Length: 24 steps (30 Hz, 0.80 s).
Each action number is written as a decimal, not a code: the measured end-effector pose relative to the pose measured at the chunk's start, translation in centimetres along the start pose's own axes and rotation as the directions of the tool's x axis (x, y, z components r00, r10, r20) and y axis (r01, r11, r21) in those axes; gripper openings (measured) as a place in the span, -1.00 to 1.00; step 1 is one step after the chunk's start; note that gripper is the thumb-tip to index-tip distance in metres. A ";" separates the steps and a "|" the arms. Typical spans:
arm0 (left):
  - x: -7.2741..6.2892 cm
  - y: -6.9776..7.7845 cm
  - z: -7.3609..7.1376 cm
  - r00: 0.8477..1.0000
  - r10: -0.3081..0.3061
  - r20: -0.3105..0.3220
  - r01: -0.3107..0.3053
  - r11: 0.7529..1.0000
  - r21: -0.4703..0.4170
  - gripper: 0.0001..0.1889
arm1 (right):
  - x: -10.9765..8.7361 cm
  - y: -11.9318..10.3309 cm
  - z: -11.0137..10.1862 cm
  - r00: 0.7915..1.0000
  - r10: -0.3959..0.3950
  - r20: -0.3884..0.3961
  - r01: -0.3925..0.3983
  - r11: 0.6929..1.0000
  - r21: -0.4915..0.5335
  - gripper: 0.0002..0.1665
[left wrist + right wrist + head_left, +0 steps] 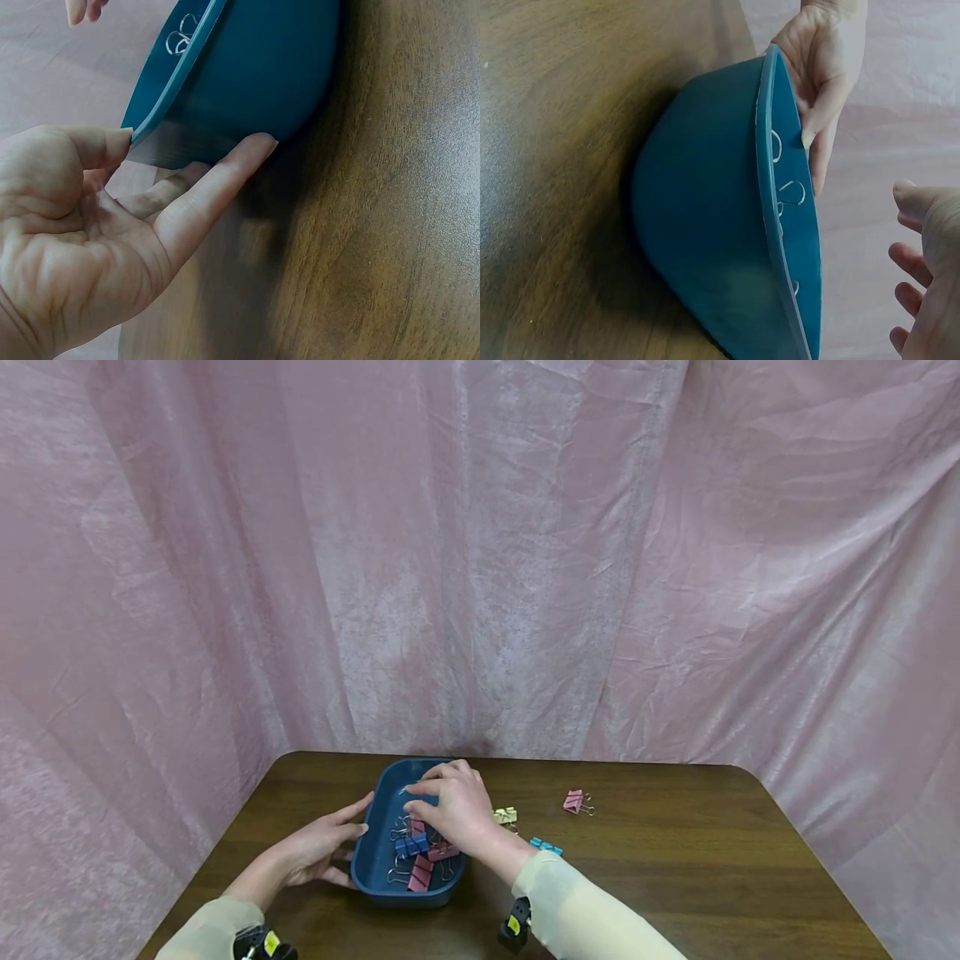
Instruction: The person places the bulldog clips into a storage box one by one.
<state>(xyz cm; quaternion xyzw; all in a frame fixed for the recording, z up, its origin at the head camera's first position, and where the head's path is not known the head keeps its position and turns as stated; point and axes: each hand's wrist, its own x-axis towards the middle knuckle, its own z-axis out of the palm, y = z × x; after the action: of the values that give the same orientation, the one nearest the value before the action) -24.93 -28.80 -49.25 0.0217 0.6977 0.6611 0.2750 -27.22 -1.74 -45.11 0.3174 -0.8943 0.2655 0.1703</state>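
Observation:
A dark blue plastic bin [408,900] stands on the table, holding several pink and blue binder clips, including a blue binder clip [412,846] and a pink binder clip [421,874]. At its left side my left hand [318,850] holds the wall, thumb [112,146] at the rim and the other fingers along the outside. My right hand [457,806] hovers over the bin, fingers loosely bent and apart. The right wrist view shows nothing between the right hand's fingers [911,259]. Most clips are hidden by the bin's wall in both wrist views.
To the right of the bin lie a yellow binder clip [506,815], partly behind the right wrist, a light blue binder clip [546,846] by the forearm, and a pink binder clip [573,802] farther off. A pink curtain [480,568] hangs behind the wooden table [675,860].

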 end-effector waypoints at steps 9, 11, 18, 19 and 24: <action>0.0 -0.1 -0.1 1.000 -0.006 -0.003 0.006 1.000 -0.005 -0.29 | -0.3 0.5 -0.5 0.999 0.035 -0.007 -0.035 0.998 0.053 -0.62; 0.0 -0.1 -0.1 1.000 -0.004 -0.002 0.004 1.000 -0.005 -0.29 | -0.3 0.7 -0.6 0.999 0.039 -0.013 -0.038 0.997 0.073 -0.62; 0.0 -0.1 0.0 1.000 -0.001 0.004 0.001 1.000 -0.011 -0.28 | -0.5 1.1 -1.3 0.998 0.059 -0.027 -0.056 0.991 0.121 -0.60; 0.0 0.0 0.0 1.000 0.000 0.004 0.000 1.000 -0.011 -0.28 | -0.5 1.2 -1.4 0.998 0.064 -0.029 -0.060 0.991 0.123 -0.60; -0.1 0.0 0.0 1.000 0.003 0.005 -0.003 1.000 -0.011 -0.28 | -0.5 1.4 -2.1 0.997 0.065 -0.048 -0.058 0.989 0.133 -0.60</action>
<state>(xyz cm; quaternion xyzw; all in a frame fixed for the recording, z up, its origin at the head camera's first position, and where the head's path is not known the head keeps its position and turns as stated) -24.80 -28.80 -49.22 0.0230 0.6934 0.6653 0.2758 -27.53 0.62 -44.19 0.2931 -0.8794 0.3374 0.1641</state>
